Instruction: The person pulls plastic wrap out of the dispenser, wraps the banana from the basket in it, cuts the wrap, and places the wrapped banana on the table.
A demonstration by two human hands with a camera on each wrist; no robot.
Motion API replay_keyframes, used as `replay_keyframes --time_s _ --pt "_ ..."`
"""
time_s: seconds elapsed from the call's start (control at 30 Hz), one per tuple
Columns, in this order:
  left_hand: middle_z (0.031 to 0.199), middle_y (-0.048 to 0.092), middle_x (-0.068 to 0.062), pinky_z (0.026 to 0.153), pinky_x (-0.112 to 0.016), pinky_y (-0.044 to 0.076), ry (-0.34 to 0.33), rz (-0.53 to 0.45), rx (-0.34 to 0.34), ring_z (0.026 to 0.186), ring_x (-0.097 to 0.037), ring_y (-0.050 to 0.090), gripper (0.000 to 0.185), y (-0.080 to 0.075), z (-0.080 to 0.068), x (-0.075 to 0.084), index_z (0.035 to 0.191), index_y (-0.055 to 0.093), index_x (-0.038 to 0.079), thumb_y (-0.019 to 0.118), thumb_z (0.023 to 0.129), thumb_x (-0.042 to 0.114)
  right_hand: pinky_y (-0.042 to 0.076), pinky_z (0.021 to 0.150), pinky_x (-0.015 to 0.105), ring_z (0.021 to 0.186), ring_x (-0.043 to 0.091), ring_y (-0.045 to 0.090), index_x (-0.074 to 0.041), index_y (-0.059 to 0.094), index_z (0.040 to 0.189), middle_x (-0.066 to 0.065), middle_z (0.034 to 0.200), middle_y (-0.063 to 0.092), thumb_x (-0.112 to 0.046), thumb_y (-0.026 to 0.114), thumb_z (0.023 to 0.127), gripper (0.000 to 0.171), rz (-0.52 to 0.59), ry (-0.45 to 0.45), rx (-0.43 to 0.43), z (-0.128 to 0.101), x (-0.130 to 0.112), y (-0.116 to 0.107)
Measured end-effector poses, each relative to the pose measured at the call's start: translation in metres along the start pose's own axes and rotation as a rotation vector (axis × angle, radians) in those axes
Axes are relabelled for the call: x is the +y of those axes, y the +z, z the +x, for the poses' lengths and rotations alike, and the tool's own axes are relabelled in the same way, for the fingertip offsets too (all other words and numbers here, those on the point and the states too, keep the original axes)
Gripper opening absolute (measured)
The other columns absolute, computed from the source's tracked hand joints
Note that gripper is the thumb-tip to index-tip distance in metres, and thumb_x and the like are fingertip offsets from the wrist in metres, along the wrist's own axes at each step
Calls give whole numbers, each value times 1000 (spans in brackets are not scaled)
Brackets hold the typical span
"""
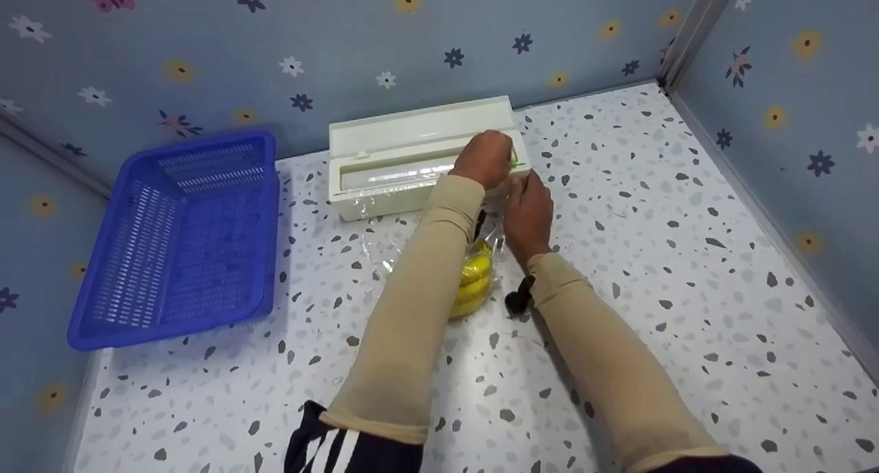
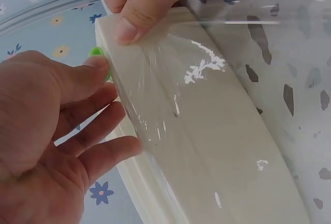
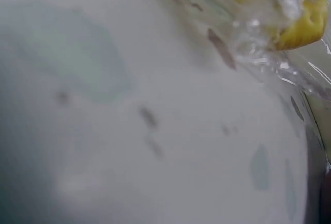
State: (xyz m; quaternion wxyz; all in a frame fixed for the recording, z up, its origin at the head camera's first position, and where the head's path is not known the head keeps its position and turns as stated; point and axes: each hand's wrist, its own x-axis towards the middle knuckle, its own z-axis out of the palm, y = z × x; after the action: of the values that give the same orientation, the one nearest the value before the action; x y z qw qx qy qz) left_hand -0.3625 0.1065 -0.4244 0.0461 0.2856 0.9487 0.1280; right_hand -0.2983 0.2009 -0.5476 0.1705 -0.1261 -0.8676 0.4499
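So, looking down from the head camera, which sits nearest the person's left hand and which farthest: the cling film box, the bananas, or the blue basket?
1. Cling film box: the left hand is on its right end, at the back of the table.
2. Bananas: just in front of the box, under clear film, between the forearms.
3. Blue basket: far off on the left side of the table.

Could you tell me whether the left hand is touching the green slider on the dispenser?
Touching: the left wrist view shows the left hand with its thumb tip pressed on the green slider beside the dispenser.
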Motion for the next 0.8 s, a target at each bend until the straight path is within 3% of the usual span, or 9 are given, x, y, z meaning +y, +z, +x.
replay_keyframes --time_s 0.2,0.43,0.63,0.8 --pt "99 68 -13 84 -37 49 19 -22 -26 81 -18 53 8 -1 -4 -4 96 67 2 60 95 0 45 90 40 104 21 58 -9 53 132 6 112 61 -50 32 107 53 18 -3 6 0 0 -1" --pt "92 64 -13 84 -39 48 26 -52 -34 81 -20 51 11 -2 -7 -13 83 60 2 58 93 -2 45 86 39 99 20 58 -9 54 133 4 108 62 -49 32 107 52 30 -10 13 0 0 -1" --pt "106 70 -9 91 -36 50 -4 -82 -18 102 -23 64 13 0 -12 -21 105 70 3 61 99 10 45 80 37 89 19 56 -12 56 129 2 98 60 -48 33 107 48 24 -23 16 1 -1 0" --pt "107 68 -7 86 -38 52 -33 -78 -24 101 -22 65 15 1 -15 -23 107 69 7 60 101 18 43 74 38 81 20 54 -13 57 123 3 89 56 -46 33 108 44 7 -42 15 0 -2 1"
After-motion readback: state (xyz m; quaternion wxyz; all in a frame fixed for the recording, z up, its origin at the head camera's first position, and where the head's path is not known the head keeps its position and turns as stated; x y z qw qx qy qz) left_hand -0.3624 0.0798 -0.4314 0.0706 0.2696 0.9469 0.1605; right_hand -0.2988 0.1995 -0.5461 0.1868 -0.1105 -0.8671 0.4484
